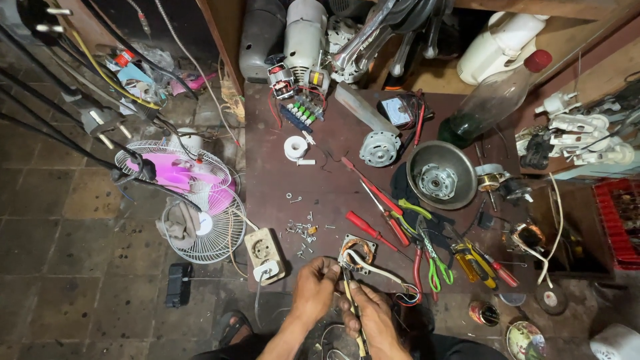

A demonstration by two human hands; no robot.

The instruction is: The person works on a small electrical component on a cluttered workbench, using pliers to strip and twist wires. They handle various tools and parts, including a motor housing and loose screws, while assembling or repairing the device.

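Note:
My left hand (315,287) pinches the wires of a small motor stator (355,253) with copper windings at the near edge of the brown workbench (320,180). My right hand (371,313) grips a thin tool with a yellowish handle (355,313), its tip up at the wires beside my left fingers. White and coloured wires (387,277) run from the stator to the right. A scatter of small screws (301,233) lies just beyond my left hand.
Red-handled screwdrivers (373,230), green-handled pliers (413,210) and scissors (437,267) lie right of the stator. A round metal motor housing (441,175), a plastic bottle (490,100) and motor parts sit farther back. A power strip (264,252) and a pink fan in its wire guard (193,200) lie to the left.

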